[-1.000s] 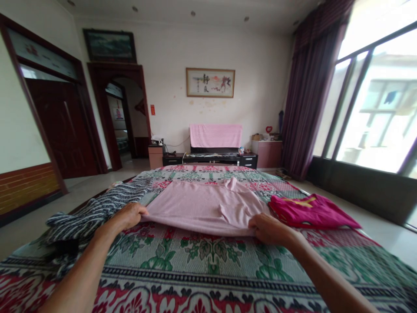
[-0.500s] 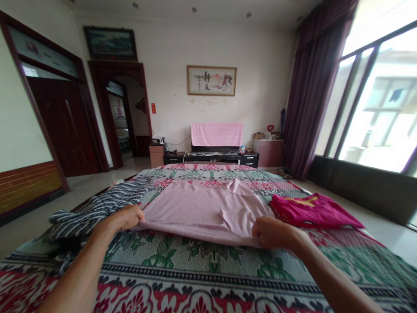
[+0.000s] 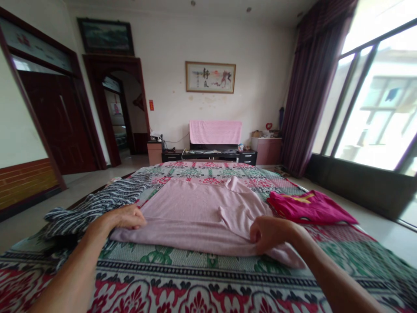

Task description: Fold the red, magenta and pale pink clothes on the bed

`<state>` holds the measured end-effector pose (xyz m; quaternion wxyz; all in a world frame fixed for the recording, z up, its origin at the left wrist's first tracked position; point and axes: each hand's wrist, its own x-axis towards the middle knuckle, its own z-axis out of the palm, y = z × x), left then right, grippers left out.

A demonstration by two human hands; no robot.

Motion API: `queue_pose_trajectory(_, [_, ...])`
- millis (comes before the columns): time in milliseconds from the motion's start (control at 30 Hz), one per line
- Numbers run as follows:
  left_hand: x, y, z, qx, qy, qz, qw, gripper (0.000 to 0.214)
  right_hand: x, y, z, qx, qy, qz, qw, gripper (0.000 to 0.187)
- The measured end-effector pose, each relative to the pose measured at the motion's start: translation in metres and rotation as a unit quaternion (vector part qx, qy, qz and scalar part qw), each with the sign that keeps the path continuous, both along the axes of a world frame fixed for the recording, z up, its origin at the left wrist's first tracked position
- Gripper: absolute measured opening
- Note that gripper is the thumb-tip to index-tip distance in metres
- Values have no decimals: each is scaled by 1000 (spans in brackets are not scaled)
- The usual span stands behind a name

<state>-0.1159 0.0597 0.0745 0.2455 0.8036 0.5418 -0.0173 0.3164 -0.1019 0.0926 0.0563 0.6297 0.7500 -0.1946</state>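
A pale pink garment [image 3: 195, 213] lies spread flat on the patterned bedspread [image 3: 182, 282]. My left hand [image 3: 125, 217] rests on its near left edge with the fingers closed over the cloth. My right hand [image 3: 269, 232] pinches the near right part of the same garment, fingers curled round the fabric. Both forearms reach in from the bottom of the view.
A striped black and white garment [image 3: 97, 204] lies bunched at the left of the bed. A folded magenta garment [image 3: 309, 208] sits at the right. Beyond the bed stand a low dark cabinet [image 3: 211, 155] with a pink towel, an open doorway at left, and large windows at right.
Both hands have drawn the pink garment's near edge toward me, so it lies flatter and reaches closer to the bed's near side.
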Motion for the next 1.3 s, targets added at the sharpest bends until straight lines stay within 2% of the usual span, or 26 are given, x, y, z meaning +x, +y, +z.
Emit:
queue_pose_trajectory(100, [2,1,-4,-9,-10,25,1000,37,2,-2,3,-54,61,-48,996,28])
queue_pose_trajectory(233, [11,1,-7,56,72,39,995,30,2,-1,2,-98,67,-106,987,18])
queue_pose_trajectory(300, [20,-2,-5,105,115,50,987,25,5,3,0,-86,67,-115,987,15])
queue_pose_trajectory(333, [27,-4,-4,135,127,56,981,24,7,5,-1,-55,64,-115,990,16])
queue_pose_trajectory(400, [48,-11,-1,203,125,50,970,23,10,12,-6,64,57,-122,989,20])
queue_pose_trajectory(467, [78,-21,0,251,85,9,964,25,13,21,-15,208,51,-146,966,23])
queue_pose_trajectory(533, [115,-33,-2,262,21,-43,964,28,13,29,-29,300,58,-166,938,27])
queue_pose_trajectory(600, [153,-43,-6,249,-31,-86,964,28,13,36,-45,330,57,-155,930,28])
queue_pose_trajectory(667, [186,-50,-11,234,-70,-115,963,28,14,38,-58,328,49,-139,933,27])
queue_pose_trajectory(800, [229,-56,-21,190,-71,-121,972,27,18,38,-74,321,58,-124,937,27])
queue_pose_trajectory(900, [243,-56,-29,173,-53,-92,979,29,20,37,-79,337,68,-130,930,27])
queue_pose_trajectory(1100, [254,-56,-47,201,-38,-16,979,26,20,40,-84,346,79,-148,923,27])
queue_pose_trajectory(1300, [256,-54,-55,217,-37,-10,975,21,21,41,-84,354,85,-142,921,26])
